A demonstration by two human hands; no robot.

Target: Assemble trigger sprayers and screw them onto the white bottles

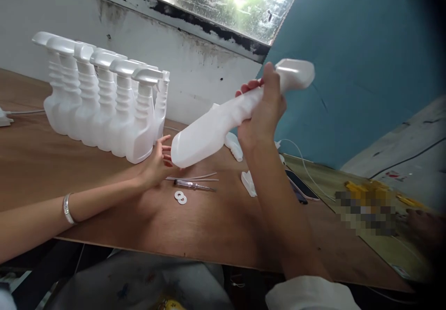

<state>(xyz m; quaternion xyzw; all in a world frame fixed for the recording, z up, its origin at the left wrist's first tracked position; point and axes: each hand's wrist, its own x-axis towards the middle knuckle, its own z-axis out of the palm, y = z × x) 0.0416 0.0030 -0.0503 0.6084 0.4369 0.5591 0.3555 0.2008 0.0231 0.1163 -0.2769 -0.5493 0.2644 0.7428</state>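
Note:
A white spray bottle [202, 140] is tilted in the air above the table, its base toward the lower left and its spray head toward the upper right. My right hand [263, 108] is wrapped round its ribbed neck, just below the head. At the base end, my left hand [156, 161] has its fingers apart; I cannot tell whether the fingertips touch the bottle. Below lie thin white tubes [200, 177], a screwdriver [193, 185] with a clear handle and two white rings [180, 197]. White plastic pieces [248, 183] lie near my right forearm.
Several white spray bottles [99, 101] stand in a close row at the back left. Phones [301, 185] and a white cable [301, 154] lie on the right. Beyond them are yellow items [362, 190], partly blurred, and another person's hand [423, 221]. Behind rises a wall with a window [237, 3].

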